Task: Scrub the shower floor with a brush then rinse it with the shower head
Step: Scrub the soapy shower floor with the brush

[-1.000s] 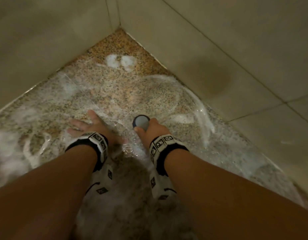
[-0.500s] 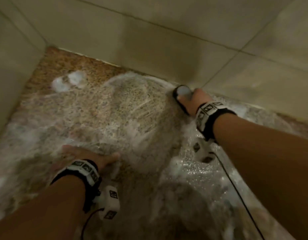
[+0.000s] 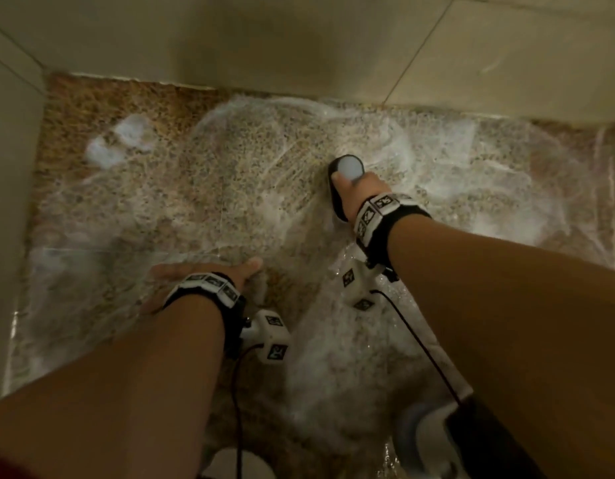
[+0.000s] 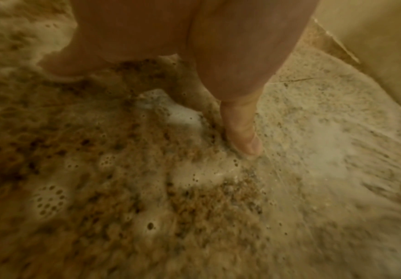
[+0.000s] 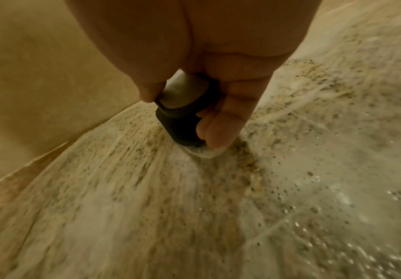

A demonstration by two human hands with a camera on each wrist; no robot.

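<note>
Right hand [image 3: 363,188] is wrapped around the scrub brush [image 3: 344,181], thumb on one side and fingers curled down the other, so it's clamped on it good. The brush is black with a pale grey rounded top, and in the right wrist view the scrub brush [image 5: 182,113] sits bristles-down on the shower floor [image 3: 230,188] with foam squishing out under it. It's toward the back edge of the floor, near the tiled wall [image 3: 299,43] but not touching it, a bit right of the middle.

Left hand [image 3: 199,274] holds nothing, just planted flat on the wet floor closer to the person, fingers spread and straight (propping the body up, by the look of it). In the left wrist view the fingertips [image 4: 247,143] press right into bubbly suds.

The floor itself is speckled brown granite-looking stone, covered in soapy swirls almost everywhere. There's a separate blob of white foam [image 3: 126,140] near the back-left corner, where the stone looks darker and less lathered. Both wrists have black bands with white marker cubes and thin black cables trailing back.
</note>
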